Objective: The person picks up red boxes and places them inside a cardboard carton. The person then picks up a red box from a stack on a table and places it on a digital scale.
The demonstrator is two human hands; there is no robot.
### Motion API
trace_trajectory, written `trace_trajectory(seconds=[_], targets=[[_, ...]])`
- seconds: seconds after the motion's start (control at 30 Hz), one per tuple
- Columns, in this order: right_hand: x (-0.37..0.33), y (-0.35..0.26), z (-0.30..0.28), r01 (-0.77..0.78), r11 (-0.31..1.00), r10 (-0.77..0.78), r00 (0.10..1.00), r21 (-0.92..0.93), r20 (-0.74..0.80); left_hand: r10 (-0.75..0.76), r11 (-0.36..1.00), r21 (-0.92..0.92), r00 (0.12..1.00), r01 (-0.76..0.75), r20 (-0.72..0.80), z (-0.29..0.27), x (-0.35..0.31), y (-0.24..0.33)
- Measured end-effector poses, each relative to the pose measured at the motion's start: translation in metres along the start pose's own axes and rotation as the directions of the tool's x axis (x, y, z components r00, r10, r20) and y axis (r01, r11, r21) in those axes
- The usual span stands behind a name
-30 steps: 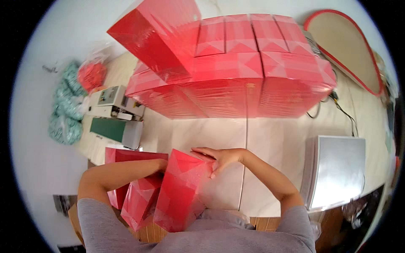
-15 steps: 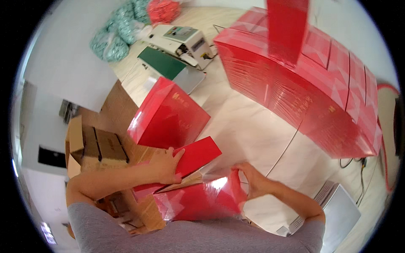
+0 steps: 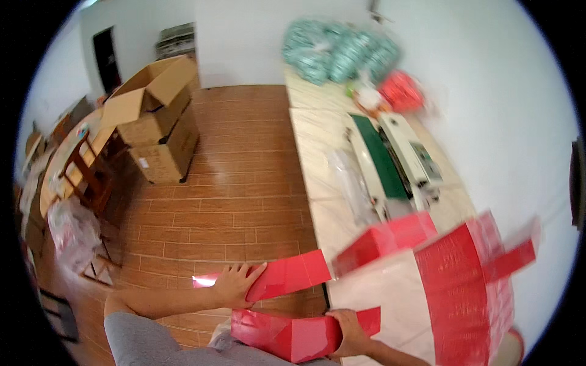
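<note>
My left hand (image 3: 235,287) is closed on a long, glossy red box (image 3: 294,274), fingers over its top edge. My right hand (image 3: 349,332) grips the right end of a second red box (image 3: 278,332), wrapped in shiny clear film and close to my body. A gap shows between the two boxes, and both extend left past the table edge over the floor. Nearest to them on the table stands another red box (image 3: 387,238), blurred. To its right sits a large film-wrapped block of red boxes (image 3: 455,293), with one red box (image 3: 511,261) lying on top.
On the pale table (image 3: 311,143) are a sealing machine (image 3: 409,152) with a green belt, teal bundles (image 3: 339,52) and a red bag (image 3: 401,91). Stacked open cartons (image 3: 162,137) stand on the brown tiled floor (image 3: 244,201). A wooden chair (image 3: 88,168) is at the left.
The view has swung left, bringing the floor and cartons into sight and shifting the table rightward. Both hands still hold their red boxes, which are now farther apart at the left.
</note>
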State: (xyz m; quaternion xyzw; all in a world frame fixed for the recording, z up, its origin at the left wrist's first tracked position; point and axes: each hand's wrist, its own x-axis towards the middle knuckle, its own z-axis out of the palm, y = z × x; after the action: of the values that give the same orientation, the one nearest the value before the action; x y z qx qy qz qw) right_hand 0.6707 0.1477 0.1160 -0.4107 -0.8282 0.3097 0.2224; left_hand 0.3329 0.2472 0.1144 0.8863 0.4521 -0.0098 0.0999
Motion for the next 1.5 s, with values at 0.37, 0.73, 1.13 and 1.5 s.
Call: trace_trajectory(seconds=[0.37,0.73,1.13,1.5], targets=[[0.252,-0.057,0.094,0.021,0.998,-0.015,0.994,0.057,-0.106,-0.531,0.847,-0.034,0.843,0.530,-0.089,0.001,-0.097,-0.274],[0.553,0.040,0.081,-0.003,1.000,0.002,0.996,-0.019,-0.094,-0.949,0.316,-0.188,0.312,0.930,-0.048,-0.007,-0.092,-0.403],[0.911,0.112,0.041,0.292,0.943,-0.308,0.948,-0.162,-0.083,-0.904,0.249,-0.659,-0.074,0.710,-0.421,-0.168,0.027,-0.537],[1.170,0.094,0.025,0.138,0.990,-0.113,0.872,0.017,-0.476,-0.566,0.565,-0.447,-0.069,0.694,-0.821,-0.367,0.080,-0.873]])
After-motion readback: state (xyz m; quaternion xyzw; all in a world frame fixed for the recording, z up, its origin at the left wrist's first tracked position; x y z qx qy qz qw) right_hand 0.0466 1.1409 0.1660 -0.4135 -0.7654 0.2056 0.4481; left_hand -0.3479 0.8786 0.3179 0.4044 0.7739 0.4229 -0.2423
